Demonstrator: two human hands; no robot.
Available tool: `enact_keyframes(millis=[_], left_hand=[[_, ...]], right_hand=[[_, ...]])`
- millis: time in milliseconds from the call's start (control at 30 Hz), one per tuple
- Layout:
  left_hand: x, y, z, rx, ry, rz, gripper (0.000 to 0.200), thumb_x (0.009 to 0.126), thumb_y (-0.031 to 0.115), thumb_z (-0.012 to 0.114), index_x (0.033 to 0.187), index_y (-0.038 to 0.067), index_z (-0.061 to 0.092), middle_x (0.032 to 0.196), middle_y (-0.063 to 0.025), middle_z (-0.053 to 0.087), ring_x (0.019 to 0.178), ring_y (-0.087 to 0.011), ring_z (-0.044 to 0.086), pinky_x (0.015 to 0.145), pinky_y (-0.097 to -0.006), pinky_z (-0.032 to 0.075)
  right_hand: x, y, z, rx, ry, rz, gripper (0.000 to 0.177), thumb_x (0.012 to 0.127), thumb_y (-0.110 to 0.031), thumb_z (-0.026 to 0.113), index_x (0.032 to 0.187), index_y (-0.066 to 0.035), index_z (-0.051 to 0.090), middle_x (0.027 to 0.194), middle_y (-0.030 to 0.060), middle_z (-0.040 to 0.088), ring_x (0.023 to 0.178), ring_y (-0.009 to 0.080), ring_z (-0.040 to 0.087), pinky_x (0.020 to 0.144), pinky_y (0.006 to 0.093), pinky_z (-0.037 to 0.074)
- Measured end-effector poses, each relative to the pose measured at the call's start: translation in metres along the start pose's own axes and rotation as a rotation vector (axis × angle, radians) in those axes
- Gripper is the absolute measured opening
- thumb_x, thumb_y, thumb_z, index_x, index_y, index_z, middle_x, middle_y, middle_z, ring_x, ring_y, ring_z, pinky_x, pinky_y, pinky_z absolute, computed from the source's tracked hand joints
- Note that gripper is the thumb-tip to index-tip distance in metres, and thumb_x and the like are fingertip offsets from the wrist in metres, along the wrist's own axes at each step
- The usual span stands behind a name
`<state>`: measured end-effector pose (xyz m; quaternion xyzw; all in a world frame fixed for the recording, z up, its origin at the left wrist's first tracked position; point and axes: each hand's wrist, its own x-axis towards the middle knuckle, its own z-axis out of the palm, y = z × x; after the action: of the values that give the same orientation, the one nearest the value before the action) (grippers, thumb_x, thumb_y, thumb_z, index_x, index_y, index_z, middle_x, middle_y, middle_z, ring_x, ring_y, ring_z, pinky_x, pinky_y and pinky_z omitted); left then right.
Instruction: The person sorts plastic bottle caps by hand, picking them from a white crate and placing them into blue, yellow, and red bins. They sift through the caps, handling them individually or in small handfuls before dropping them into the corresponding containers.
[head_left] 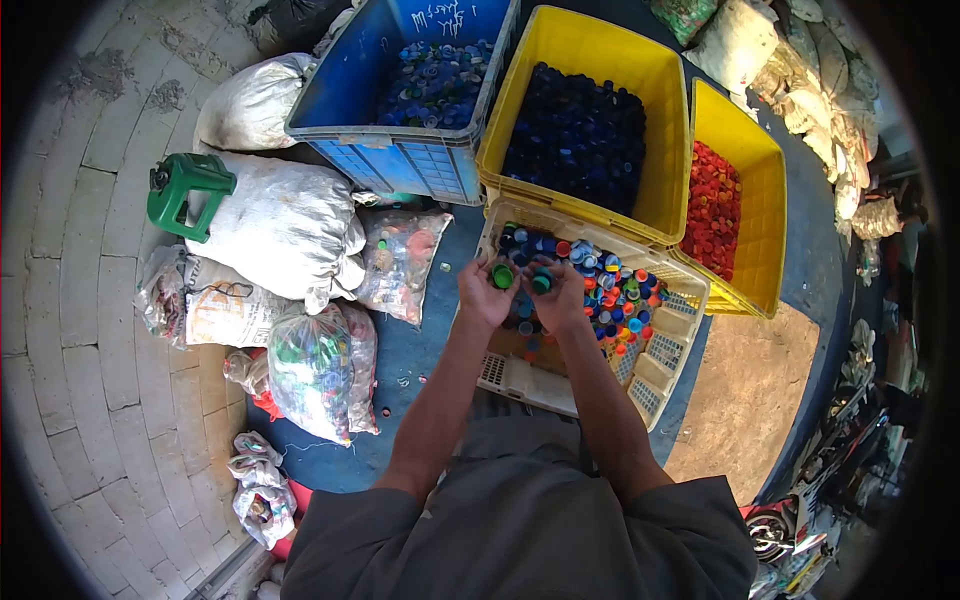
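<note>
Both of my hands are close together above a cream crate that holds bottle caps of mixed colours. My left hand is curled round a bright green cap. In my right hand, a dark green or teal cap sits at the fingertips. Any further caps in the palms cannot be made out. Blue, white, orange and red caps lie in the crate just beyond and to the right of my hands.
Behind the crate stand a blue bin, a yellow bin of dark blue caps and a yellow bin of red caps. Sacks, a green jerrycan and clear bags lie left. Cardboard lies right.
</note>
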<state>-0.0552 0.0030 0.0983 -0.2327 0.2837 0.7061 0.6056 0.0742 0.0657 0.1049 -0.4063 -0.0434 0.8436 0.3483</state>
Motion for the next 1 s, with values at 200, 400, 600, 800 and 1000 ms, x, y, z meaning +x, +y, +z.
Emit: enact_keyframes(millis=[200, 400, 600, 800, 1000], left_hand=[[-0.046, 0.121, 0.178, -0.173, -0.527, 0.122, 0.090, 0.088, 0.042, 0.053, 0.142, -0.012, 0.004, 0.148, -0.0303, 0.013, 0.141, -0.0376, 0.014, 0.115, -0.0479, 0.011], [-0.056, 0.136, 0.168, 0.269, -0.396, 0.372, 0.079, 0.091, 0.041, 0.052, 0.140, -0.012, 0.021, 0.146, -0.0295, 0.024, 0.139, -0.0390, 0.019, 0.114, -0.0467, 0.017], [-0.029, 0.038, 0.020, 0.220, -0.187, 0.098, 0.041, 0.096, 0.031, 0.045, 0.115, -0.005, 0.052, 0.117, -0.0160, 0.057, 0.111, -0.0300, 0.053, 0.099, -0.0439, 0.043], [-0.016, -0.052, -0.087, 0.585, 0.265, -0.056, 0.021, 0.092, 0.022, 0.054, 0.105, 0.006, 0.056, 0.092, -0.0054, 0.061, 0.082, -0.0202, 0.061, 0.075, -0.0352, 0.052], [-0.005, -0.073, -0.112, 1.137, 0.233, -0.034, 0.015, 0.090, 0.017, 0.059, 0.101, 0.008, 0.056, 0.083, -0.0016, 0.057, 0.069, -0.0113, 0.056, 0.058, -0.0285, 0.049]], right_hand=[[0.007, -0.075, 0.188, 0.179, -0.588, -0.050, 0.008, 0.075, -0.006, 0.045, 0.079, -0.003, 0.039, 0.104, 0.0220, 0.046, 0.105, 0.0366, 0.046, 0.100, 0.0481, 0.036], [-0.007, -0.095, 0.172, -0.143, -0.310, -0.382, 0.050, 0.076, -0.003, 0.045, 0.125, 0.005, 0.042, 0.122, 0.0268, 0.041, 0.122, 0.0390, 0.039, 0.107, 0.0454, 0.033], [-0.027, -0.072, -0.033, -0.335, -0.012, -0.250, 0.050, 0.082, -0.007, 0.046, 0.131, -0.001, 0.040, 0.115, 0.0134, 0.052, 0.104, 0.0220, 0.056, 0.082, 0.0355, 0.049], [-0.057, -0.019, -0.184, -1.163, 0.524, -0.346, 0.029, 0.077, -0.013, 0.062, 0.104, -0.002, 0.059, 0.085, 0.0106, 0.063, 0.079, 0.0218, 0.063, 0.067, 0.0352, 0.051], [-0.032, 0.010, -0.209, -1.476, 0.405, -0.653, 0.024, 0.074, -0.014, 0.070, 0.094, -0.003, 0.062, 0.077, 0.0138, 0.065, 0.074, 0.0261, 0.065, 0.066, 0.0369, 0.050]])
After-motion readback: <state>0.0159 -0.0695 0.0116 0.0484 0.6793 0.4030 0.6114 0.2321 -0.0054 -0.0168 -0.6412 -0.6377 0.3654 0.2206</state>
